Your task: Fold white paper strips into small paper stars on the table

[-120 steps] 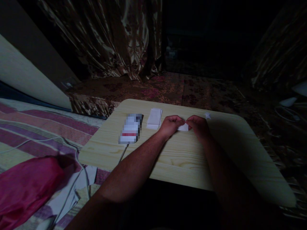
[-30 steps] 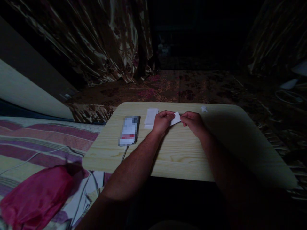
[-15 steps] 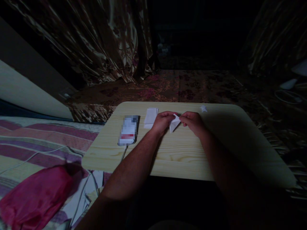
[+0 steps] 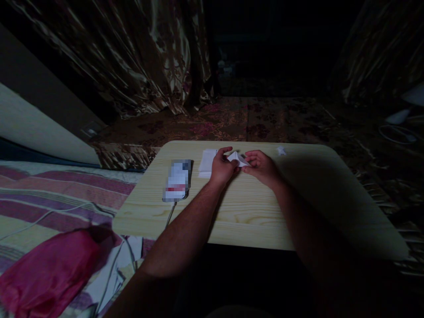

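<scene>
Folded paper (image 4: 239,160) is pinched by the left hand (image 4: 221,167). Its corner is touched by the loosely spread right hand (image 4: 261,166).

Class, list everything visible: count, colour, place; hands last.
Table: 1, pale wood, centre
Folded paper: 1, white, mid-table
Paper stack: 1, white, far side, left
Small folded piece: 1, white, far side, right
Phone-like device: 1, pale (pixelated), table's left
Bedding: 1, purple striped, left
Bundle: 1, pink, on bedding
Loose papers: uncountable, white, beside bundle
Cords: several, pale, bedding and table
Curtains: 2, brown-gold, background
Covering: 1, brown, behind table
Left hand: 1, bare, holding paper
Right hand: 1, bare, by paper
</scene>
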### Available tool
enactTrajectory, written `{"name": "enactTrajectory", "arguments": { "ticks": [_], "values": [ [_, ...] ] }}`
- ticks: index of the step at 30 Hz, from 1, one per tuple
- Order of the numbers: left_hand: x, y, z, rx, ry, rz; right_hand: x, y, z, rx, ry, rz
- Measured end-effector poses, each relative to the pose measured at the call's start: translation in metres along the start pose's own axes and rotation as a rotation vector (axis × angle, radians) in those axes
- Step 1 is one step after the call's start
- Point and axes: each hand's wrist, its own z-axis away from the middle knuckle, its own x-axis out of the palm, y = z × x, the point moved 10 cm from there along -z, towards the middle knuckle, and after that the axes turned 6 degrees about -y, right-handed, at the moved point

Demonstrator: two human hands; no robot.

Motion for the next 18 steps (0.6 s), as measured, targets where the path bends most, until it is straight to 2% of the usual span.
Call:
{"name": "enactTrajectory", "arguments": {
  "ticks": [3,9,18],
  "values": [
    [0.006,-0.001,0.001,-0.018,-0.047,0.018,-0.002,0.003,-0.001,-0.016,0.037,0.058],
    [0.018,-0.002,0.004,-0.053,-0.137,0.034,-0.018,0.012,-0.004,0.037,0.157,0.062],
    [0.032,-0.010,0.006,-0.056,-0.286,0.004,-0.034,0.002,0.002,0.046,0.274,0.023]
  ]
}}
